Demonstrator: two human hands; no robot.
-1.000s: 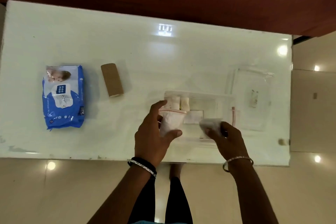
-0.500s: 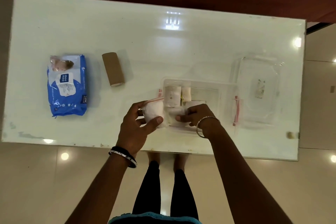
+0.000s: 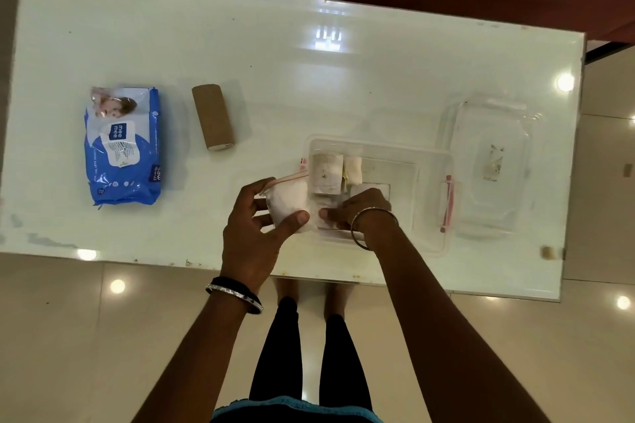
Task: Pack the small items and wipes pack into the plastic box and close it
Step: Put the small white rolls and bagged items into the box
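Note:
A clear plastic box (image 3: 433, 203) with pink clasps stands open near the table's front edge. Several small white packets (image 3: 326, 173) lie in its left half. My left hand (image 3: 256, 233) grips a white zip pouch (image 3: 290, 201) with a red seal at the box's left rim. My right hand (image 3: 357, 208) reaches into the box and pinches a small white packet beside the pouch. The blue wipes pack (image 3: 123, 146) lies at the far left of the table. A brown roll (image 3: 213, 117) lies just right of it.
The clear lid (image 3: 488, 165) lies upside down right of the box. The white glass table (image 3: 309, 79) ends just behind my wrists, with tiled floor and my legs below. A dark red sofa runs behind the far edge.
My right hand has moved left from the box's front right, into the box and up against the pouch. My left hand keeps hold of the pouch at the left rim.

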